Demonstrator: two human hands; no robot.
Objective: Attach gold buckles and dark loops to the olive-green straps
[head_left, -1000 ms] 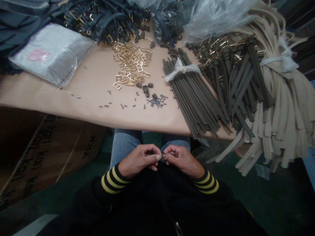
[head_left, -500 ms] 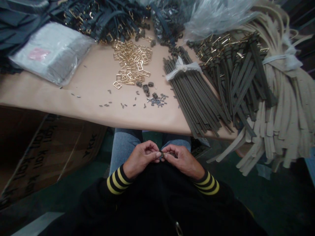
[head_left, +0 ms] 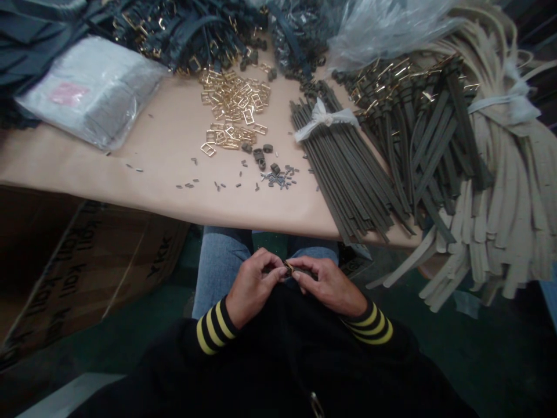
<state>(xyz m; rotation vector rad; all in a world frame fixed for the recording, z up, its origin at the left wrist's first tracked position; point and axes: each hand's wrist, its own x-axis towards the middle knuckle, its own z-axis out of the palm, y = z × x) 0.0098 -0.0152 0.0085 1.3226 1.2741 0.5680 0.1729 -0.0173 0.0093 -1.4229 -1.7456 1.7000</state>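
Note:
My left hand and my right hand meet over my lap, just below the table edge. Both pinch a small dark strap end with a gold buckle between thumbs and fingertips. The piece is mostly hidden by my fingers. On the table above lie a heap of gold buckles, scattered small metal pins and a tied bundle of dark olive straps.
The tan table also carries a plastic-wrapped packet at left, navy buckled straps at the back, olive straps with buckles and beige straps hanging off the right. A cardboard box stands under the table at left.
Both hands have shifted slightly up and forward with the small piece still pinched between them; the fingers have turned a little. The table items have not moved.

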